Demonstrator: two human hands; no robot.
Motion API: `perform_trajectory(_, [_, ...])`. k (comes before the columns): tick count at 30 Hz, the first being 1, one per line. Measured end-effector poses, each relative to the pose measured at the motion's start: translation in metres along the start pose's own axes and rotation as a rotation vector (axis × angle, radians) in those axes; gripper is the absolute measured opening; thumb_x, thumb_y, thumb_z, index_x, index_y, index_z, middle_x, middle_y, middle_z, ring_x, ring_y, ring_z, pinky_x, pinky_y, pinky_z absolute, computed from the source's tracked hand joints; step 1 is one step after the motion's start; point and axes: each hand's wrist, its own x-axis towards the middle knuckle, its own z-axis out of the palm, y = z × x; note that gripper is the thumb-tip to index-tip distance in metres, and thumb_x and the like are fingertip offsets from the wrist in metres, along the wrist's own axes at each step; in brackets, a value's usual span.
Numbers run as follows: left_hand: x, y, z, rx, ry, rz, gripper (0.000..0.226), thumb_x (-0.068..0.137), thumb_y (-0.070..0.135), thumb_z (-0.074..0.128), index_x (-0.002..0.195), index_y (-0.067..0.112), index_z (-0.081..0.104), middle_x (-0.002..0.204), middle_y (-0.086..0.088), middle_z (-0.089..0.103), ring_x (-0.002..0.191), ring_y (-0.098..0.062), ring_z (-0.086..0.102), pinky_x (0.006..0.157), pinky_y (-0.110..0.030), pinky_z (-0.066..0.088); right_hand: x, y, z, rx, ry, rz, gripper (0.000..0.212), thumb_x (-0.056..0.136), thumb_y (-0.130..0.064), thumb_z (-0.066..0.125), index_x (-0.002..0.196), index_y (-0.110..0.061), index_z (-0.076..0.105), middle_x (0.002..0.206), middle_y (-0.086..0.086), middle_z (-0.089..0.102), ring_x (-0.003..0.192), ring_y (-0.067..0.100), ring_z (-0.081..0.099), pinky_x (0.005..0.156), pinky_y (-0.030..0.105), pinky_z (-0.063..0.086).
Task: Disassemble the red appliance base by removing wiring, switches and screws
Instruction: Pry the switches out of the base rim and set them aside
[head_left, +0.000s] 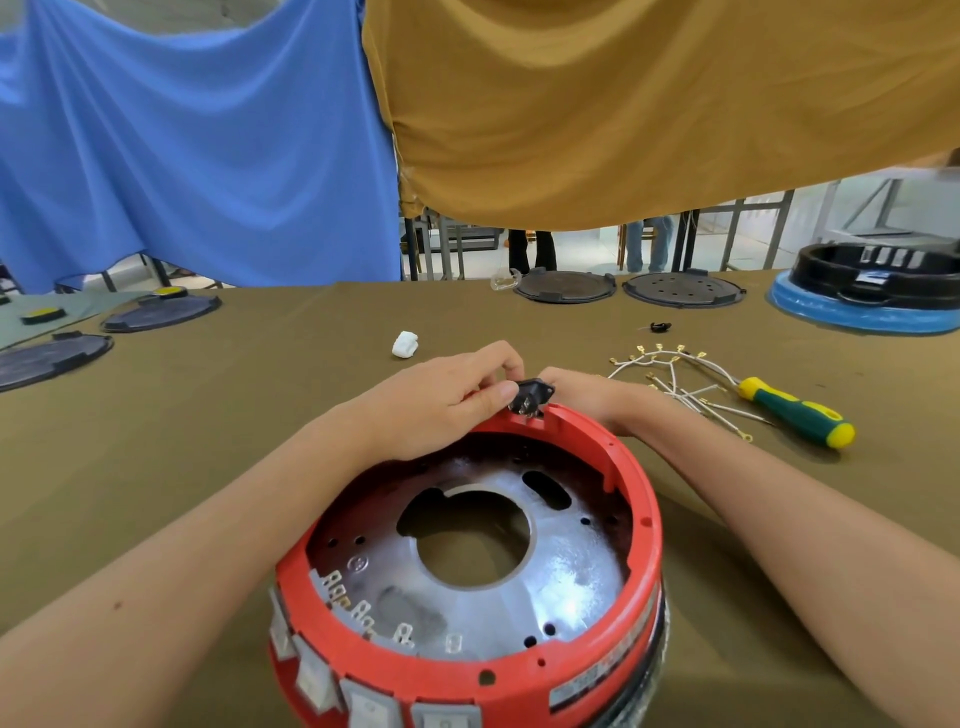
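A: Where's the socket relative to the hands?

B: Black power socket (531, 397) sits at the far rim of the red base (470, 561), in its notch, tilted and partly out above the rim. I've got my left hand (452, 395) on it, thumb and fingers (511, 371) pinching the near-left side. Right hand (582, 397) is behind it on the outer wall; I can't tell whether those fingers are curled or flat, they're hidden.

A: Which way does it come out?

B: My read: up and away from me, out of the notch. Left hand is the one on it, right likely braces the base.

A: Rest?

B: Wires (670, 382) already lie off on the table (208, 415), beside the screwdriver (795, 413). Switches (363, 696) on the near wall still fitted.
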Motion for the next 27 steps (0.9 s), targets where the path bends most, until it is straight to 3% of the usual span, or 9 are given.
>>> perform_trajectory(3, [0.0,0.0,0.0,0.005,-0.009,-0.005,0.014,0.104,0.037,0.035,0.114,0.033,0.045,0.094,0.005,0.058,0.077,-0.001,0.048,0.073,-0.018,0.04,-0.001,0.001,0.001,0.036,-0.002,-0.035,0.027,0.097,-0.002,0.051,0.07,-0.004,0.055,0.063,0.008,0.044,0.062,0.022,0.036,0.067,0.039,0.031])
perform_trajectory(7, [0.0,0.0,0.0,0.021,-0.01,-0.005,0.014,0.104,0.039,0.034,0.114,0.036,0.044,0.095,0.008,0.058,0.08,-0.002,0.05,0.076,-0.024,0.043,-0.005,0.006,-0.001,0.083,0.063,-0.015,0.039,0.1,-0.029,0.051,0.067,-0.008,0.053,0.068,0.013,0.044,0.064,0.025,0.036,0.061,0.038,0.031])
perform_trajectory(10, [-0.001,0.0,0.0,0.029,-0.007,-0.002,0.015,0.104,0.04,0.034,0.114,0.037,0.043,0.096,0.011,0.057,0.082,-0.001,0.05,0.075,-0.023,0.042,-0.006,0.01,-0.012,0.1,0.281,0.03,0.044,0.103,-0.036,0.045,0.068,-0.011,0.051,0.058,0.009,0.048,0.047,0.02,0.039,0.049,0.033,0.035])
perform_trajectory(12, [-0.002,0.002,0.0,0.035,-0.009,-0.006,0.016,0.103,0.041,0.033,0.115,0.036,0.044,0.096,0.011,0.057,0.082,-0.001,0.05,0.076,-0.024,0.042,-0.009,0.01,-0.023,0.283,0.439,0.084,0.046,0.103,-0.048,0.043,0.074,-0.013,0.05,0.057,0.004,0.053,0.045,0.016,0.043,0.043,0.027,0.04])
perform_trajectory(15, [-0.002,0.002,-0.001,0.028,0.002,-0.017,0.018,0.103,0.041,0.035,0.115,0.033,0.046,0.095,0.008,0.059,0.083,-0.004,0.051,0.078,-0.026,0.045,-0.021,-0.001,-0.037,0.634,0.26,0.043,0.054,0.09,-0.068,0.048,0.088,-0.014,0.047,0.073,0.004,0.063,0.061,0.015,0.054,0.058,0.027,0.052])
perform_trajectory(17, [-0.002,0.0,-0.001,0.014,0.006,-0.031,0.016,0.103,0.041,0.036,0.112,0.033,0.047,0.089,0.01,0.059,0.079,-0.002,0.051,0.075,-0.026,0.044,-0.029,-0.011,-0.038,0.624,0.113,-0.064,0.05,0.085,-0.056,0.066,0.102,-0.013,0.05,0.093,0.005,0.068,0.079,0.014,0.063,0.071,0.029,0.056])
perform_trajectory(20, [-0.001,-0.001,-0.003,-0.077,0.03,-0.112,0.015,0.102,0.028,0.036,0.104,0.036,0.048,0.084,0.007,0.058,0.075,-0.008,0.054,0.071,-0.032,0.045,-0.04,-0.028,-0.025,0.43,0.094,-0.105,0.059,0.075,-0.035,0.083,0.117,-0.015,0.047,0.105,-0.001,0.073,0.094,0.011,0.07,0.08,0.026,0.058])
perform_trajectory(23, [0.001,0.0,-0.006,-0.099,0.022,-0.2,0.019,0.098,0.017,0.038,0.103,0.029,0.053,0.084,0.007,0.058,0.081,-0.023,0.059,0.076,-0.036,0.049,-0.047,-0.038,-0.004,0.197,0.188,-0.095,0.053,0.075,-0.033,0.087,0.1,-0.019,0.042,0.095,-0.001,0.073,0.08,0.007,0.064,0.076,0.026,0.053])
perform_trajectory(27, [0.0,0.001,-0.009,-0.147,0.011,-0.252,0.02,0.098,0.018,0.043,0.101,0.02,0.063,0.075,0.011,0.056,0.076,-0.016,0.055,0.07,-0.03,0.044,-0.051,-0.044,0.009,0.022,0.375,-0.145,0.051,0.076,-0.029,0.084,0.088,-0.024,0.035,0.087,0.01,0.067,0.068,0.012,0.048,0.07,0.035,0.047])
